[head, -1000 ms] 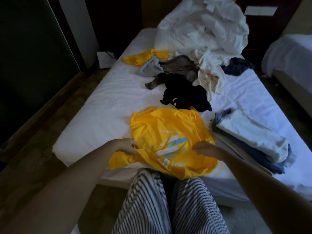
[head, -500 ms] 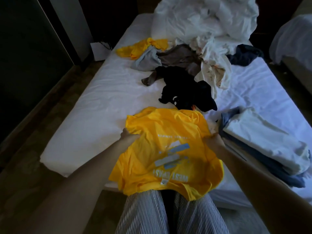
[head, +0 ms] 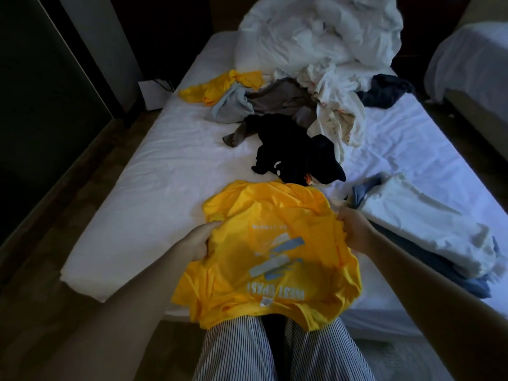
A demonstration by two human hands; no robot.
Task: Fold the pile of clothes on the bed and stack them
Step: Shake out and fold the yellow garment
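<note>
A yellow T-shirt [head: 272, 248] with pale lettering lies at the near edge of the bed [head: 154, 182], its lower part hanging over my striped trousers. My left hand [head: 196, 242] grips its left side and my right hand [head: 354, 229] grips its right side. Further up the bed lies a loose pile of clothes: a black garment [head: 291, 149], a grey-brown one [head: 277, 99], a light grey one [head: 232, 104], a second yellow one [head: 222, 85], a cream one [head: 338, 111] and a dark navy one [head: 384, 90]. A stack of folded clothes [head: 423, 229], white over blue, sits to the right.
A crumpled white duvet [head: 319, 31] fills the head of the bed. A second bed [head: 467, 59] stands at the far right. Dark floor runs along the left side, with a dark wall panel [head: 41, 111] and a small white box [head: 152, 93] beyond.
Both hands have slid up the sides of the yellow T-shirt, away from me, and more of the shirt now hangs over my knees with the lettering showing.
</note>
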